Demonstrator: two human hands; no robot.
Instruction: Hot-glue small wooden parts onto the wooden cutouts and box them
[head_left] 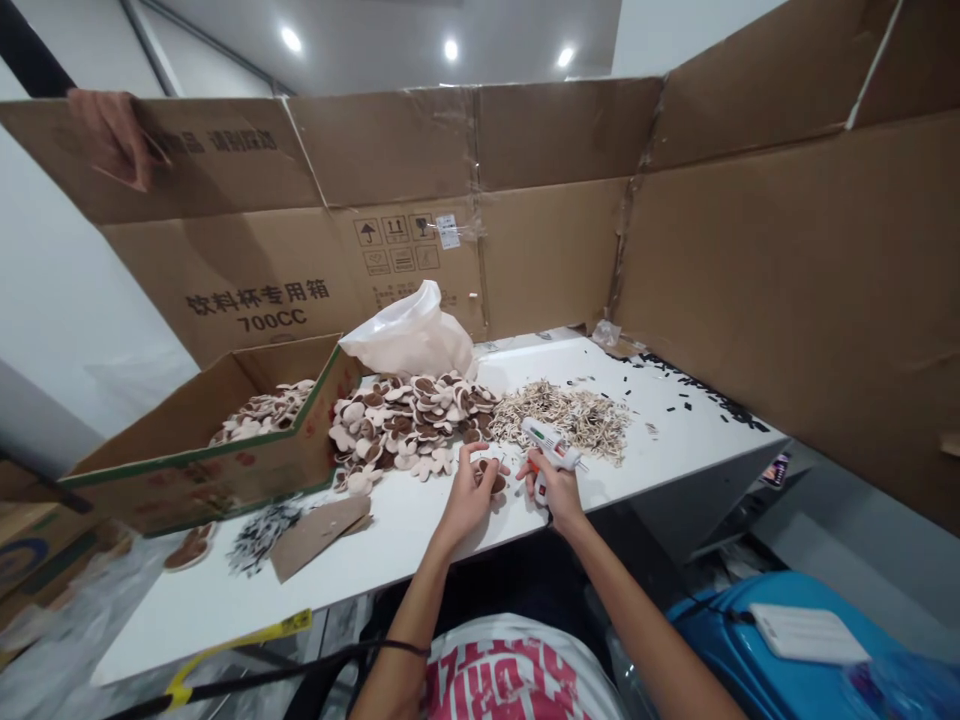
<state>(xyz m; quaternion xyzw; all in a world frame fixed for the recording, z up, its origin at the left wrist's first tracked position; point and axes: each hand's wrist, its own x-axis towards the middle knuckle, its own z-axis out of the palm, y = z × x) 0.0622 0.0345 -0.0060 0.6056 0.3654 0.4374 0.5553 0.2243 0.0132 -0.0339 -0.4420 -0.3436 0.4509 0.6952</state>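
My left hand (471, 492) rests at the table's front edge, its fingers closed on a small brown felt piece (493, 477). Just to the right, my right hand (559, 490) grips a white glue gun (550, 440) with an orange trigger. The two hands are close together but apart. Behind my left hand lies a heap of pale and brown bunny-shaped felt pieces (409, 415). A pile of thin cream-coloured strips or loops (577, 412) spreads behind the glue gun; their exact kind is too small to tell.
At left stands an open cardboard box (225, 485) holding more felt pieces. A white plastic bag (420, 335) sits behind the heap. Small black pieces (705, 390) lie at right. Tall cardboard walls (555, 250) enclose the table; another person's hand (116, 135) hangs over them.
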